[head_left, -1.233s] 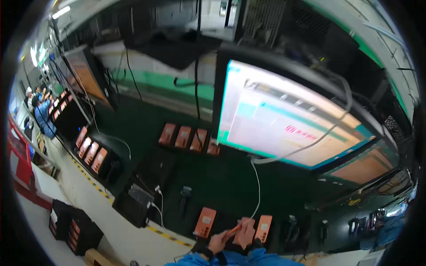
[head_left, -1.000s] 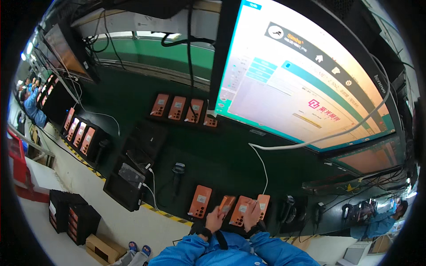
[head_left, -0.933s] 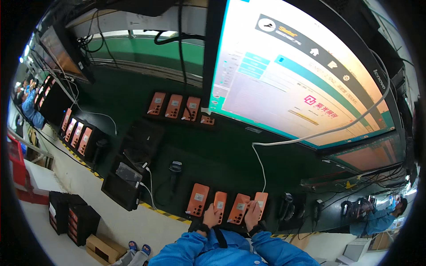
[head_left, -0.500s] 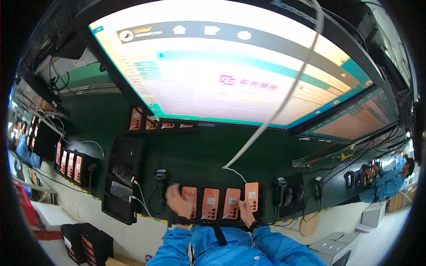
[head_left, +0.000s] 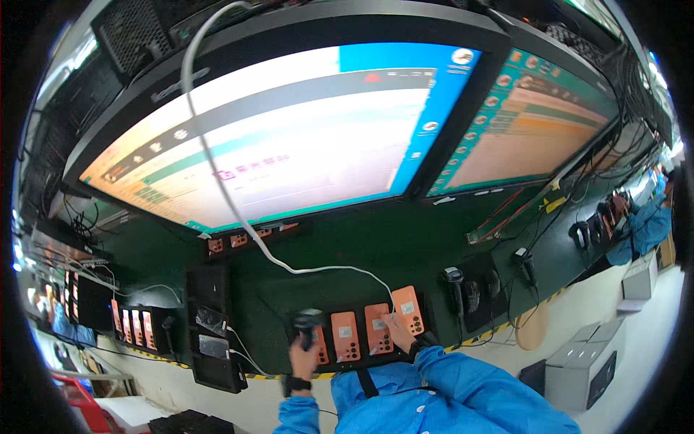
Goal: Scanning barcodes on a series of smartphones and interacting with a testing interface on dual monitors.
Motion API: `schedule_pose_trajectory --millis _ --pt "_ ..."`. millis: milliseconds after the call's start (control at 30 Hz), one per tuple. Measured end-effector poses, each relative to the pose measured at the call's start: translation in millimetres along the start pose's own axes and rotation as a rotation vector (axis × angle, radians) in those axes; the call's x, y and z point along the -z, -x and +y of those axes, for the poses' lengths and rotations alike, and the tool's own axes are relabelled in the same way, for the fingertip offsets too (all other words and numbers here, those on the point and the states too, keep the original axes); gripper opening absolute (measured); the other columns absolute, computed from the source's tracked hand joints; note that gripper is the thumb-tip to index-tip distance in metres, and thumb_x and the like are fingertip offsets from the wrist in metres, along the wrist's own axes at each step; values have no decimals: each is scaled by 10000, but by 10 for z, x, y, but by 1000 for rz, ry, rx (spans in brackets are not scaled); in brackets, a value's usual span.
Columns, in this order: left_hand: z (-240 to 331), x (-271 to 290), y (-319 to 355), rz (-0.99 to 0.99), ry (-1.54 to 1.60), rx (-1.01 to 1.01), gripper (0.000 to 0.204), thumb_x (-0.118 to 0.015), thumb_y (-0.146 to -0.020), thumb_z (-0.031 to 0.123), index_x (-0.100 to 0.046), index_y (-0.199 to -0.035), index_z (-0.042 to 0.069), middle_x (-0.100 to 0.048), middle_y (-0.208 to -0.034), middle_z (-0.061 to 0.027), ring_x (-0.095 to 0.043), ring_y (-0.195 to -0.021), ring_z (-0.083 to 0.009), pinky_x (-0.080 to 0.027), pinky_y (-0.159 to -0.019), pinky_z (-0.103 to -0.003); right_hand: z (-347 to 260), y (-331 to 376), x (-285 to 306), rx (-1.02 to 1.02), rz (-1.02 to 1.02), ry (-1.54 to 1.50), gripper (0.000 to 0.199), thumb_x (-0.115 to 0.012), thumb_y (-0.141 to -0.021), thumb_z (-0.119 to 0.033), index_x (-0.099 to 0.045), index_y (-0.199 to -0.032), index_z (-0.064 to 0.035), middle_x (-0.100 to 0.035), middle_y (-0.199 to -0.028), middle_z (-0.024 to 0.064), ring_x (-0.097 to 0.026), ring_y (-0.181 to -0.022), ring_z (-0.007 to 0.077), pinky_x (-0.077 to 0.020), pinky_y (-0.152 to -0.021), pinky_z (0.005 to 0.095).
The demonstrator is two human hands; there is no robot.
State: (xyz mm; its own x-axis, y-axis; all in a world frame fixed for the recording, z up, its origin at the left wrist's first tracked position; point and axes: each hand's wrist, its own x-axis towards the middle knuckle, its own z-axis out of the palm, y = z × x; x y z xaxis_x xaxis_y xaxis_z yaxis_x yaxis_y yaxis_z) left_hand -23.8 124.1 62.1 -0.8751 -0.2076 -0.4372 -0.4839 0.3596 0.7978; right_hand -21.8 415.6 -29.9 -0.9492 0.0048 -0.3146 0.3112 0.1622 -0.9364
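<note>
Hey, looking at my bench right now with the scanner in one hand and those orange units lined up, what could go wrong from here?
1. The left hand holds a black handheld scanner close above the row of flat orange rectangular devices; it might knock one askew.
2. The right hand rests by the rightmost orange device, where a white cable plugs in; a tug could loosen it.
3. That cable drapes across the large lit monitor and may snag.

Left hand (head_left: pixel 303 358) raised, fingers closed in a grip, dark band at the wrist. Right hand (head_left: pixel 400 331) reaches forward, palm down, fingers extended flat. Both forearms in blue sleeves, entering from the lower edge.
</note>
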Motion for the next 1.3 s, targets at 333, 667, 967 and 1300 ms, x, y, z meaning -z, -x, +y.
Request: schedule_pose_trajectory --millis 333,667,967,1300 --pt "-775 -1110 183 -332 -57 -90 486 -700 -669 148 -578 -1122 24 -646 -864 -114 -625 -784 -222 -495 -705 -347 419 -250 -133 -49 -86 -51 377 -390 -994 -291 -498 -1129 44 -562 -1154 126 -547 -1081 214 -433 -917 337" --pt "-59 -885 358 -309 10 -133 492 -679 -665 105 -526 -1126 27 -636 -906 -101 -614 -783 -242 -490 -719 -350 1326 -533 -212 339 94 -53 355 -437 -984 -323 -545 -1011 15 -514 -808 44 -485 -769 164 -412 -692 338" --pt "-608 766 -586 301 -644 23 541 -704 -696 283 -521 -1191 163 -665 -1009 -149 -622 -960 -378 -479 -808 -499 -382 -138 -312 29 208 371 408 -600 -865 -383 -489 -921 6 -528 -868 172 -526 -863 315 -425 -758 410" --pt "410 -439 -208 363 -297 -609 570 -667 -666 174 -500 -1177 -17 -537 -1130 -216 -497 -1076 -402 -402 -934 -461 -58 -70 -22 80 153 304 372 -745 -753 -204 -431 -875 -46 -515 -792 101 -511 -724 178 -444 -667 317"
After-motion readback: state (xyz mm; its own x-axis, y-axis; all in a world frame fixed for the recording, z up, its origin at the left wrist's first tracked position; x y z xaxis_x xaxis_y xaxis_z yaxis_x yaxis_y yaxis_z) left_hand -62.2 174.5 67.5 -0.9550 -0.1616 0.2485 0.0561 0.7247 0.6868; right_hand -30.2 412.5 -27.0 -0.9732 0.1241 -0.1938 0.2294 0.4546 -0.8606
